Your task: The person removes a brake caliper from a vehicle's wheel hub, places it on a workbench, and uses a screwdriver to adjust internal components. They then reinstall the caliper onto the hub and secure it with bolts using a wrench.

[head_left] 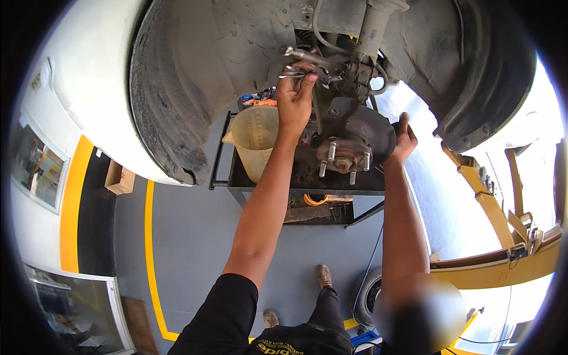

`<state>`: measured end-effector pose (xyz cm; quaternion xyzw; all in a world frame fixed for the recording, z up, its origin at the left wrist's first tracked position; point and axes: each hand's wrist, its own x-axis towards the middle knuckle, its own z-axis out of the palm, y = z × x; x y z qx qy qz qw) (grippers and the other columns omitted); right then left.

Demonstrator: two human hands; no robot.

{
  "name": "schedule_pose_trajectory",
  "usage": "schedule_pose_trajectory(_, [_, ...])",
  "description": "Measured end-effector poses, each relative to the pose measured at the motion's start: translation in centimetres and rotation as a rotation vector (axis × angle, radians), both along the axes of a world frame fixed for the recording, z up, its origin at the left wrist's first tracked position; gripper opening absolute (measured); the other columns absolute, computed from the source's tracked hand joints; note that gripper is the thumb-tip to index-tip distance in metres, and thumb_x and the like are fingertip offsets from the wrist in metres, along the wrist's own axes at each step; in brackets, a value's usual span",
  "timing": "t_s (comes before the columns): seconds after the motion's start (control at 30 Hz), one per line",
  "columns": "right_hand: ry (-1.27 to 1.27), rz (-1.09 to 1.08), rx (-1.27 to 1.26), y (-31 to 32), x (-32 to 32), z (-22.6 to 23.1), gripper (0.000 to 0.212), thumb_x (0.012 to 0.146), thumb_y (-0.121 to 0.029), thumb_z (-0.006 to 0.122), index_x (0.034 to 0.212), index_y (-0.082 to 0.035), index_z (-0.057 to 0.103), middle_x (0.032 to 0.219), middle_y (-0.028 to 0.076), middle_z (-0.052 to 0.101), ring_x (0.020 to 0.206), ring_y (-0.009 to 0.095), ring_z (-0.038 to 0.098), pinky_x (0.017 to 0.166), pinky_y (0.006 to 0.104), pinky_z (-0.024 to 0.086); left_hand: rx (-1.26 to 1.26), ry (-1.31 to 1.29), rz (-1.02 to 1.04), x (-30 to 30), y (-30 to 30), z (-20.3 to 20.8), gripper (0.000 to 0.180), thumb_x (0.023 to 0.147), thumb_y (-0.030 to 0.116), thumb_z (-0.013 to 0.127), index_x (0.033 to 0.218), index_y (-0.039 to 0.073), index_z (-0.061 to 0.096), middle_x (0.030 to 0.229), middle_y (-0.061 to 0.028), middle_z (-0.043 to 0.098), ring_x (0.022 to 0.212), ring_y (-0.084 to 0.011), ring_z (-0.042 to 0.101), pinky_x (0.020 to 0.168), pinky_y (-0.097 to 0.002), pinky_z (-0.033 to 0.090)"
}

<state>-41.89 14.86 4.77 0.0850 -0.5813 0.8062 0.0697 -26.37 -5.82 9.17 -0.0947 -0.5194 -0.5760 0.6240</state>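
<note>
In front of me, a wheel hub (345, 160) with several bare studs sits before a dark, rounded brake dust shield (361, 121). My left hand (296, 100) is raised to the left of the strut's lower end, its fingers closed round a shiny metal wrench (290, 72). A second bar-like metal piece (307, 57) passes just above those fingers; whether the hand holds it too is unclear. At the shield's right edge, my right hand (404, 142) is gripping, with the thumb up and the other fingers partly hidden.
Overhead are the strut (374, 29), a brake hose (316, 23) and the wheel-arch liner (207, 53). Below stands a black tool cart (236, 180) bearing a translucent jug (251, 157). A yellow lift arm (491, 213) is at right; a tyre (370, 296) lies near my feet.
</note>
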Motion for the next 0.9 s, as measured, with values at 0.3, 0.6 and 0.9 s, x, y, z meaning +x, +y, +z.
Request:
schedule_pose_trajectory(0.3, [0.030,-0.021,0.012,0.0,-0.6,-0.8,0.053,0.102,-0.042,0.077,0.072,0.000,0.071,0.060,0.000,0.057,0.055,0.009,0.042,0.054,0.0315,0.032,0.520,0.112,-0.340,-0.6,-0.2,-7.3,0.041,0.109,0.036,0.067,0.141,0.017,0.051,0.135,-0.0025,0.062,0.123,-0.0214,0.066,0.114,-0.0462,0.055])
schedule_pose_trajectory(0.6, [-0.009,-0.014,0.061,0.2,0.0,-0.2,0.051,0.102,-0.039,0.078,0.071,0.000,0.068,0.064,0.002,0.060,0.059,0.013,0.047,0.059,0.0341,0.040,0.451,-0.677,-0.269,1.8,1.6,-10.0,0.085,0.111,0.069,0.039,0.157,-0.003,0.047,0.151,-0.0177,0.059,0.139,-0.0264,0.055,0.120,-0.0387,0.039])
schedule_pose_trajectory(0.9, [0.020,-0.032,0.052,0.7,0.0,0.2,0.053,0.103,-0.041,0.074,0.077,0.006,0.073,0.064,0.007,0.066,0.056,0.013,0.051,0.057,0.0321,0.042,0.550,-0.518,-0.479,1.5,4.0,-10.4,0.054,0.111,0.041,0.059,0.147,0.002,0.063,0.147,-0.0103,0.064,0.138,-0.0216,0.055,0.119,-0.0375,0.038])
